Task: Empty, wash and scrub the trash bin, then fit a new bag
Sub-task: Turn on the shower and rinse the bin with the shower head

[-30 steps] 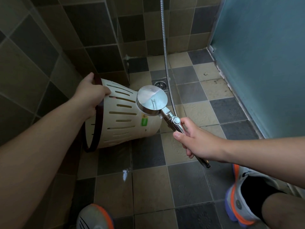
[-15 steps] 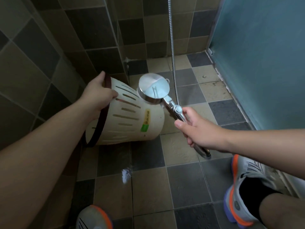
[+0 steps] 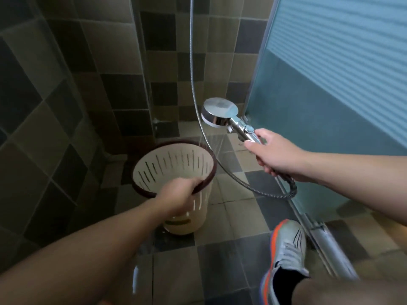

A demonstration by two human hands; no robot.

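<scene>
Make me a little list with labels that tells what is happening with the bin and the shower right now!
place: tiled shower corner beside a frosted glass door
trash bin: cream, slotted sides, dark rim, upright on the floor, open end up
left hand: grips the bin's near rim
right hand: holds the shower head handle
shower head: chrome, above and right of the bin, face pointing down
water: thin streams falling near the bin's far rim
hose: loops under the right hand

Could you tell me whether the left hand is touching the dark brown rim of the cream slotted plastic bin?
Touching. The head view shows the left hand curled over the near edge of the dark brown rim of the cream slotted plastic bin.
</scene>
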